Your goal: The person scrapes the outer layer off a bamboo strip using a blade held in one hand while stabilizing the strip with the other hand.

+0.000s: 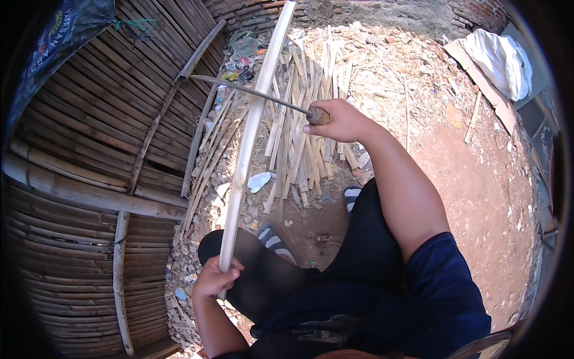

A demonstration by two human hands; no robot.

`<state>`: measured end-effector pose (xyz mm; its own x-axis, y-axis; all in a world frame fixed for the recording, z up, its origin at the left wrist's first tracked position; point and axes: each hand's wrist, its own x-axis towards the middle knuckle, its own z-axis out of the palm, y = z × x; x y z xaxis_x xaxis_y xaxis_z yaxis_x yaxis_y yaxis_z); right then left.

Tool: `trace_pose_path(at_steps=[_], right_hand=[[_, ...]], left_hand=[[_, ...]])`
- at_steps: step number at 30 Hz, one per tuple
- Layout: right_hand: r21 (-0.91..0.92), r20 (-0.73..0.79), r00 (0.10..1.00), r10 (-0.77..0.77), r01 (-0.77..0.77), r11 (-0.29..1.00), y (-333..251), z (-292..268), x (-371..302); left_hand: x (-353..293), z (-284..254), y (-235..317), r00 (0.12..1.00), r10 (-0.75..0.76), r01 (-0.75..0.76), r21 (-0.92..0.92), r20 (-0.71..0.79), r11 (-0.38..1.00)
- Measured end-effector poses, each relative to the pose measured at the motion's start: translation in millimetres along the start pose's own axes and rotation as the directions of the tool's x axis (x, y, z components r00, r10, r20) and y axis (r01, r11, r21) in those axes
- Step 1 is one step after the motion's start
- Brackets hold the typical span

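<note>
A fence of horizontal bamboo slats [89, 137] curves across the whole left side, seen from above. To its right lies bare reddish dirt ground [478, 191], scattered with chips and shavings. On that ground, at the top centre, is a heap of short split bamboo pieces [305, 119]. A white cloth [502, 60] lies on a flat board at the upper right.

A seated person in dark clothes looks down at their own knees and striped sandals. A long pale bamboo strip [251, 131] runs from the top centre down to the lower left, standing nearly upright in front of the fence. The left hand [215, 278] is clenched around its lower end. The right hand [341, 119], arm stretched forward, grips the wooden handle of a long thin blade [251, 91]. The blade reaches left across the strip, and its tip ends near the fence.
</note>
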<state>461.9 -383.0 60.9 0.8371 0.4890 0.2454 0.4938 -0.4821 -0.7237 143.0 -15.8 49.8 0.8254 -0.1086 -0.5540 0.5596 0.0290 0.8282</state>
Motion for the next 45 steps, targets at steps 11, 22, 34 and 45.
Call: trace_pose_path(at_steps=[11,22,34,45], right_hand=[[-0.121,0.234,0.972,0.023,0.006,0.993,-20.3,-2.2,4.0],[-0.202,0.336,0.933,-0.126,0.202,0.958,-49.0,11.3,-19.2],[-0.05,-0.015,0.989,0.149,-0.149,0.988,0.8,-21.2,-0.8],[-0.07,0.244,0.96,-0.14,0.162,0.984,-7.0,8.9,-3.2]], left_hand=[[-2.3,0.5,1.2,0.997,-0.035,0.039,0.059,-0.067,0.998],[2.1,1.6,0.9,0.999,-0.02,0.02,0.0,-0.026,1.0],[1.0,0.1,1.6,0.999,-0.027,0.028,0.034,-0.045,0.999],[1.2,0.7,-1.5,0.998,-0.018,0.024,0.097,-0.053,0.995]])
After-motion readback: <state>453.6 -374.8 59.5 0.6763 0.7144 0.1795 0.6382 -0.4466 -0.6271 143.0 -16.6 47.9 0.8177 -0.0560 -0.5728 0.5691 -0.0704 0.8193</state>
